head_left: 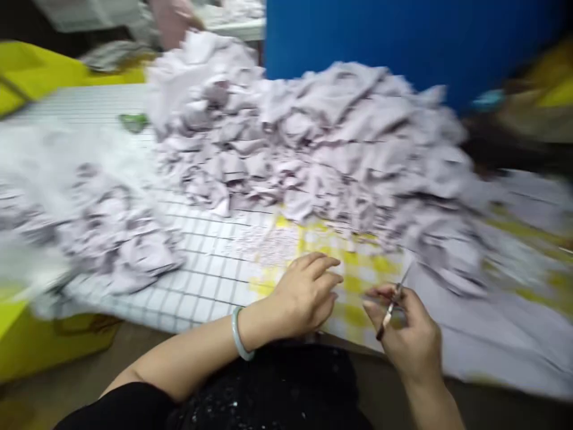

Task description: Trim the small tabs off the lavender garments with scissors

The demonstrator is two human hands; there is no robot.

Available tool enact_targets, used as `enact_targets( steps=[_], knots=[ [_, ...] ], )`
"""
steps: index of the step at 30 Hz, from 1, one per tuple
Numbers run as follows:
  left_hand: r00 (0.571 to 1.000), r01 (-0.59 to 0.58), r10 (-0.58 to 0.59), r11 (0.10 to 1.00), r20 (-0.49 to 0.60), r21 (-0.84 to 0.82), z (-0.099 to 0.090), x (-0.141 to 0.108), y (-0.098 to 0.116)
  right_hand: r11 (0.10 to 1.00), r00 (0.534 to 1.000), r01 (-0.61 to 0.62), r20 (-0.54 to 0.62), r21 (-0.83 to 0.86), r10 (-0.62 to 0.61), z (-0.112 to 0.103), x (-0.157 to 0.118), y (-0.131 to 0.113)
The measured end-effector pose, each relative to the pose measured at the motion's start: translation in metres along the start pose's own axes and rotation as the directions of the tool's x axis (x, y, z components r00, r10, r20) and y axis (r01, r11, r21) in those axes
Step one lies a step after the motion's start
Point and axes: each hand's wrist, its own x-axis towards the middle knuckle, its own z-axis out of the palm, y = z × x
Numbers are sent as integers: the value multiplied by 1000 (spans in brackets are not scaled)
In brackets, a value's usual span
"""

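My right hand is closed around a small pair of thread snips, its thin blade pointing up and away; motion blurs the detail. To its left, my left hand hovers over the table edge with fingers loosely bent and apart, holding nothing. A pale green bangle circles that wrist. Beyond both hands rises a large heap of pale lilac fabric pieces. Small pinkish scraps are scattered just past my left hand. Flat lilac cloth lies right of my right hand.
A checked cloth covers the table, with a yellow-and-white checked piece in front of me. More lilac pieces sit at the left beside clear plastic. A blue panel stands behind the heap. A green object lies farther back.
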Motion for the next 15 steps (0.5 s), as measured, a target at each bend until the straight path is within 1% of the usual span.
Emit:
enact_targets(
  steps=[1, 2, 3, 4, 5, 6, 7, 8, 9, 10, 11, 12, 13, 15],
  knots=[
    [992, 87, -78, 992, -99, 94, -13, -20, -16, 997, 995, 81, 54, 18, -81, 16, 5, -11],
    [968, 192, -153, 962, -200, 193, -27, -42, -32, 987, 982, 157, 102, 46, -161, 32, 9, -24],
    [929, 304, -216, 908, -299, 287, -43, -66, -47, 972, 963, 219, 140, 84, -230, 47, 11, -40],
    [880, 418, -272, 832, -390, 365, -59, -91, -60, 956, 944, 260, 174, 132, -281, 63, 13, -57],
    [821, 530, -324, 737, -470, 420, -75, -115, -71, 944, 923, 273, 225, 186, -311, 78, 15, -76],
    [757, 630, -372, 633, -538, 450, -90, -137, -79, 938, 904, 250, 289, 239, -315, 93, 16, -95],
    [693, 709, -414, 538, -590, 456, -103, -156, -86, 939, 883, 193, 366, 285, -292, 110, 19, -115],
    [642, 761, -447, 469, -623, 448, -113, -171, -91, 941, 852, 108, 458, 322, -254, 128, 23, -136],
    [611, 789, -473, 435, -635, 434, -121, -183, -94, 938, 814, -2, 545, 347, -200, 149, 28, -156],
    [602, 795, -491, 437, -629, 420, -126, -192, -96, 924, 777, -110, 612, 365, -150, 172, 34, -177],
    [613, 786, -499, 467, -612, 406, -129, -197, -97, 901, 742, -204, 661, 382, -112, 196, 41, -196],
    [633, 767, -501, 510, -590, 390, -130, -200, -96, 870, 726, -284, 683, 403, -80, 220, 49, -215],
    [651, 747, -498, 555, -573, 367, -130, -201, -94, 859, 719, -303, 691, 412, -78, 244, 56, -233],
    [663, 711, -496, 652, -561, 264, -128, -200, -89, 844, 696, -332, 714, 421, -82, 283, 67, -264]
  ],
)
